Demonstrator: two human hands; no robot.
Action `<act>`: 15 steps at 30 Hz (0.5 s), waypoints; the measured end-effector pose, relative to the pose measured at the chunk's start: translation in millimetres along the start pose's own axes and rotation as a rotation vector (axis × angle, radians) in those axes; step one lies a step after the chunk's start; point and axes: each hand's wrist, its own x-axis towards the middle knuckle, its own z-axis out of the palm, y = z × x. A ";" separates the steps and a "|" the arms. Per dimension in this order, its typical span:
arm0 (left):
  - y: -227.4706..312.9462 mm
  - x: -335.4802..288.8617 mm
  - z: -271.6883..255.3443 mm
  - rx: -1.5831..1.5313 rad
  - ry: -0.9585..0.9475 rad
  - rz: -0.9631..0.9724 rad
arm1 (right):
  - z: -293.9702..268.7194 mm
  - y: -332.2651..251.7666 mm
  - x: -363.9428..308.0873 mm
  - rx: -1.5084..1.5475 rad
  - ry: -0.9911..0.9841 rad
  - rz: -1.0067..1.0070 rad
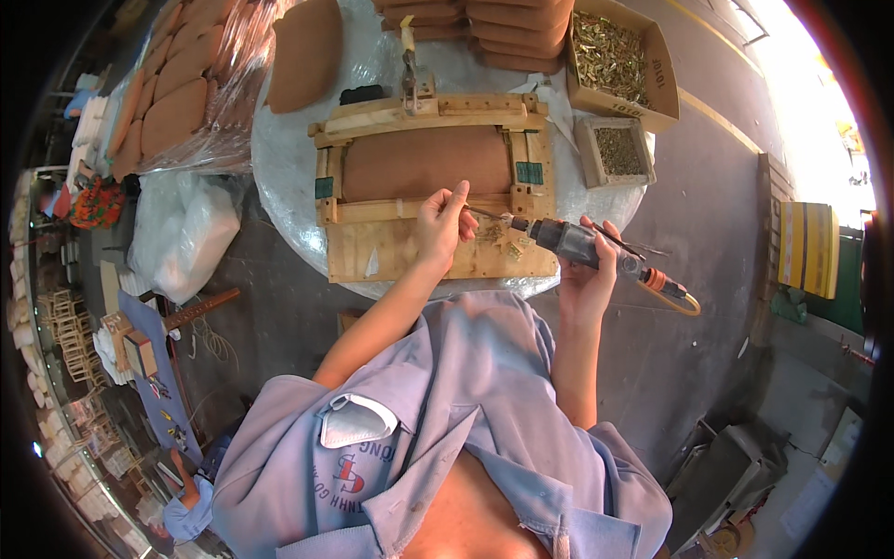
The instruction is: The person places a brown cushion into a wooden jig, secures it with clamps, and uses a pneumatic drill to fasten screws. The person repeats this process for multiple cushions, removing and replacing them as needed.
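Note:
My right hand is wrapped round a dark air screwdriver with an orange collar and a yellow hose at its rear. The tool lies nearly level, its thin bit pointing left. At the tip, my left hand has its fingers curled with the thumb up; what they pinch is too small to name. Just beyond the hands, a brown upholstered pad sits inside a wooden jig frame. A toggle clamp with a yellow handle stands on the frame's far rail.
The jig's board rests on a plastic-wrapped round table. Boxes of brass-coloured hardware and small screws are at far right. Brown pads are stacked behind, with more wrapped pads at left. A person is at lower left.

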 end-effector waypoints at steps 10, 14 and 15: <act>-0.1 38.2 25.2 -0.020 -0.053 -0.117 | -4.8 -5.1 49.7 0.006 0.079 0.032; -14.0 84.7 21.3 -0.076 0.073 -0.163 | 1.0 -7.9 76.1 -0.113 0.036 -0.060; -23.6 104.5 11.0 -0.015 0.106 -0.139 | 1.9 -9.6 83.8 -0.146 0.044 -0.101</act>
